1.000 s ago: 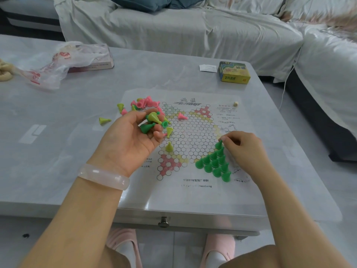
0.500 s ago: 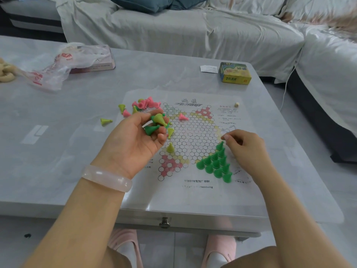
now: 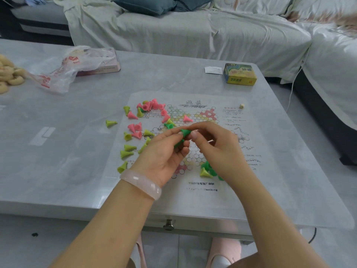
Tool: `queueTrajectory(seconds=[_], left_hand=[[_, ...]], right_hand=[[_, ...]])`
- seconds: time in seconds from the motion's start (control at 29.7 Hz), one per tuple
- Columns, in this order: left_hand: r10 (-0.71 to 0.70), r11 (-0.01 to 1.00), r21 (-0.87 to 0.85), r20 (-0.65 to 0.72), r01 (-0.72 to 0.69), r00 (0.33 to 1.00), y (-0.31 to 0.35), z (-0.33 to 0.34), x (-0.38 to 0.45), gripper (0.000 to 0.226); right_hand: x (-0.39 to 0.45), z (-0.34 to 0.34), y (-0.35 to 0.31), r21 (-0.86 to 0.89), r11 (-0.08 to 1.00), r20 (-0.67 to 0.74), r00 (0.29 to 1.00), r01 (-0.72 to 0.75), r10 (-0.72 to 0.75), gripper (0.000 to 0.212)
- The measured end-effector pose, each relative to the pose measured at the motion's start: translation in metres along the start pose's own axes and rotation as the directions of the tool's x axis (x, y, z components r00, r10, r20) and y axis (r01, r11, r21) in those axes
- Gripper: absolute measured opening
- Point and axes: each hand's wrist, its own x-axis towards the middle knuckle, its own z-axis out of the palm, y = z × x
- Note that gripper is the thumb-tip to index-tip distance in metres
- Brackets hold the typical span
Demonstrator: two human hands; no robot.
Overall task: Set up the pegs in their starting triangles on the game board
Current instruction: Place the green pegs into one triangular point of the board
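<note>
A paper game board (image 3: 195, 149) with a hexagon grid lies on the grey table. My left hand (image 3: 164, 153) holds dark green cone pegs in its curled fingers above the board's middle. My right hand (image 3: 214, 144) meets it and pinches one dark green peg (image 3: 185, 132) together with the left fingers. A group of dark green pegs (image 3: 208, 169) stands in the board's lower right triangle, partly hidden by my right wrist, with one yellow-green peg (image 3: 204, 173) beside it. Loose pink pegs (image 3: 152, 107) and yellow-green pegs (image 3: 127, 149) lie scattered left of the board.
A yellow and blue box (image 3: 240, 74) and a white slip (image 3: 213, 70) sit at the table's far right. A small die (image 3: 241, 106) lies by the board. A plastic bag (image 3: 67, 68) over a flat box is at far left. A covered sofa (image 3: 193, 31) stands behind.
My right hand left the green triangle and rose to meet my left hand, taking hold of a green peg there. Several yellow-green pegs now lie left of the board.
</note>
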Motion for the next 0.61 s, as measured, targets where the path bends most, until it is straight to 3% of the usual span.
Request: queueTrajectory(seconds=[0.24, 0.34, 0.47, 0.61], left_hand=[[0.017, 1.000, 0.024, -0.076, -0.016, 0.997, 0.005, -0.004, 0.002, 0.021], [0.043, 0.996, 0.079, -0.044, -0.039, 0.998, 0.007, -0.005, 0.000, 0.023], [0.040, 0.974, 0.222, 0.015, -0.043, 0.999, 0.001, 0.000, -0.005, 0.018], [0.034, 0.976, 0.214, 0.042, -0.042, 0.999, -0.003, 0.005, -0.007, 0.013]], right_hand=[[0.002, -0.009, 0.006, -0.175, 0.984, -0.094, 0.995, -0.044, 0.027, 0.015], [-0.001, -0.015, 0.003, -0.115, 0.992, -0.100, 0.994, -0.051, 0.040, 0.014], [-0.003, -0.014, -0.002, -0.002, 0.999, 0.008, 0.999, -0.041, 0.041, 0.014], [-0.002, -0.013, -0.002, 0.131, 0.987, 0.004, 0.996, -0.093, 0.094, 0.015]])
